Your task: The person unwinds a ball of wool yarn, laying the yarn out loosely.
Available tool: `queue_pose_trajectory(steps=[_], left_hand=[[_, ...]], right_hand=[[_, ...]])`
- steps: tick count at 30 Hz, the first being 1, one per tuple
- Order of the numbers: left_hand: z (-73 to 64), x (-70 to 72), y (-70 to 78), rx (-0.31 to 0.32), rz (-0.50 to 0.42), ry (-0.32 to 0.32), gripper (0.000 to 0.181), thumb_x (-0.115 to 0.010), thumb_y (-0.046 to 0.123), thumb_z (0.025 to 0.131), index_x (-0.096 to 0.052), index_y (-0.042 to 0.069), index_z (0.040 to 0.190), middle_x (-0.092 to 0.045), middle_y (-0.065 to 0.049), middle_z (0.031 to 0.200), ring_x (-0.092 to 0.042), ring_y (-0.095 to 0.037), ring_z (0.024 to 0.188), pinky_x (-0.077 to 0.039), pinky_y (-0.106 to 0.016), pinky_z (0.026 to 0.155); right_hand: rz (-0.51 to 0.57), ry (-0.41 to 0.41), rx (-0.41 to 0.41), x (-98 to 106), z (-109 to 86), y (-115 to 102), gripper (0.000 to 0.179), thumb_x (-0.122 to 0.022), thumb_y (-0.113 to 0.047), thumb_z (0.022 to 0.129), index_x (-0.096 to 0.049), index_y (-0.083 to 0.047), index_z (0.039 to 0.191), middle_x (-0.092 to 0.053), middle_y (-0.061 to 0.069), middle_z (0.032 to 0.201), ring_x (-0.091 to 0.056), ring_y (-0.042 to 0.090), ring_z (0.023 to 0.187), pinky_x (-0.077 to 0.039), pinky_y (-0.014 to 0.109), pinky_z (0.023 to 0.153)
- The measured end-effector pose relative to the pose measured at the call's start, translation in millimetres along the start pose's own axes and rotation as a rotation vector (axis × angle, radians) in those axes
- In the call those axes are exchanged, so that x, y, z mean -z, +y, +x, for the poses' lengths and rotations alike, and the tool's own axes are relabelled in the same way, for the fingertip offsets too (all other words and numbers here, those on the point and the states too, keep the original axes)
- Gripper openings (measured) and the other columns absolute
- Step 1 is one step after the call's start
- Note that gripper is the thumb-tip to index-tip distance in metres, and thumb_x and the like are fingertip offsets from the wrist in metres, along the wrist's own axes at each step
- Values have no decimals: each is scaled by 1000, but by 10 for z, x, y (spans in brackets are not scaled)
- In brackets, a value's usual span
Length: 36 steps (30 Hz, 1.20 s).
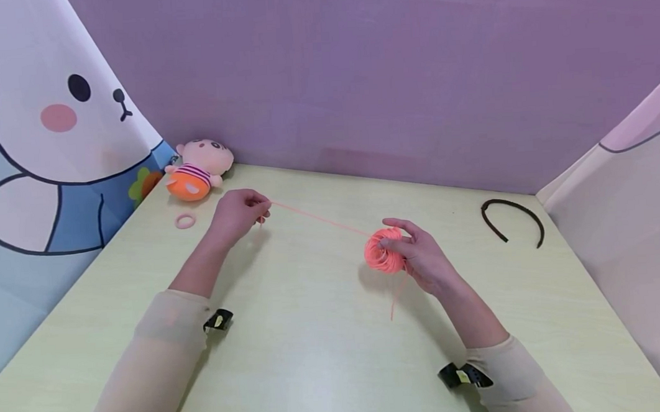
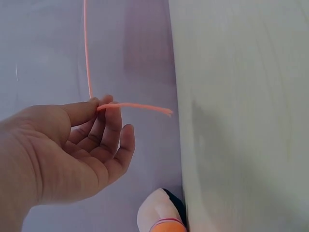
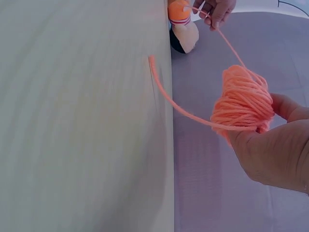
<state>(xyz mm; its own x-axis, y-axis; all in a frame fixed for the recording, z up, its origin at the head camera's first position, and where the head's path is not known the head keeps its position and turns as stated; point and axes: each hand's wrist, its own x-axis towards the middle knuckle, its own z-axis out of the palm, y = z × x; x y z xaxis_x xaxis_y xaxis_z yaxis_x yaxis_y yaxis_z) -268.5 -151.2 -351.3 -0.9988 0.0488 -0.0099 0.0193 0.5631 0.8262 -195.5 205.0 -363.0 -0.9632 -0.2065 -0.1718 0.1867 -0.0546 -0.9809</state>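
Observation:
In the head view my right hand [image 1: 425, 260] holds a small ball of coral-pink yarn [image 1: 384, 253] above the table, its thumb over the near side. A loose yarn tail [image 3: 181, 110] hangs from the ball, plain in the right wrist view. My left hand [image 1: 241, 215], farther left and also raised, pinches the other end of the yarn between thumb and forefinger. From that pinch a short frayed end [image 2: 140, 106] sticks out in the left wrist view. Between the hands the yarn strand [image 1: 319, 218] runs straight and looks taut.
A plush doll [image 1: 199, 169] in orange leans at the table's back left corner, with a pink ring [image 1: 185, 221] in front of it. At the right lies a black curved band [image 1: 511, 204]. Purple cloth [image 1: 357, 86] hangs behind the pale table [image 1: 316, 368].

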Motion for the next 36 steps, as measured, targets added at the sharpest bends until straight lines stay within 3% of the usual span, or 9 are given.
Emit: queue_pose_trajectory(steps=[12, 17, 21, 26, 31, 36], left_hand=[[-10, 109, -35, 56, -9, 22, 25, -58, 17, 104, -68, -2, 116, -71, -18, 102, -67, -30, 90, -50, -29, 69], [-8, 107, -54, 72, 98, -88, 27, -60, 18, 102, -66, -1, 120, -67, -20, 113, -61, -34, 103, -50, -40, 85], [-28, 35, -12, -5, 183, -175, 35, -65, 17, 99, -61, -2, 129, -61, -20, 127, -56, -34, 114, -47, -47, 98], [-161, -194, 235, -114, 167, -239, 33, -67, 18, 98, -64, 1, 125, -65, -16, 121, -60, -30, 111, -50, -44, 93], [-331, -617, 439, -212, 132, -306, 20, -67, 22, 99, -70, 8, 113, -69, -5, 104, -63, -20, 98, -52, -37, 86], [-486, -995, 526, -212, 34, -382, 16, -69, 24, 98, -66, 12, 109, -68, 0, 97, -64, -20, 91, -53, -33, 75]], right_hand=[[-10, 26, 6, 21, 16, 17, 53, -66, -4, 97, -45, -3, 146, -71, 5, 99, -67, 12, 81, -52, 21, 65], [-11, 17, 1, 13, 12, 13, 54, -66, -4, 97, -45, -4, 146, -71, 6, 101, -67, 13, 81, -52, 22, 65], [-7, 7, -1, 5, 5, 6, 54, -66, -4, 97, -44, -3, 147, -71, 6, 101, -67, 12, 80, -53, 21, 64], [1, -3, 1, -6, -16, -6, 55, -65, -2, 97, -43, -3, 147, -71, 7, 101, -68, 13, 81, -55, 22, 66], [-7, -9, 0, -13, -33, -17, 55, -66, -3, 97, -43, -4, 147, -71, 7, 101, -68, 13, 81, -55, 23, 67], [-6, -7, -1, -13, -32, -12, 55, -66, -4, 97, -43, -4, 147, -71, 8, 103, -69, 14, 83, -56, 24, 69]])
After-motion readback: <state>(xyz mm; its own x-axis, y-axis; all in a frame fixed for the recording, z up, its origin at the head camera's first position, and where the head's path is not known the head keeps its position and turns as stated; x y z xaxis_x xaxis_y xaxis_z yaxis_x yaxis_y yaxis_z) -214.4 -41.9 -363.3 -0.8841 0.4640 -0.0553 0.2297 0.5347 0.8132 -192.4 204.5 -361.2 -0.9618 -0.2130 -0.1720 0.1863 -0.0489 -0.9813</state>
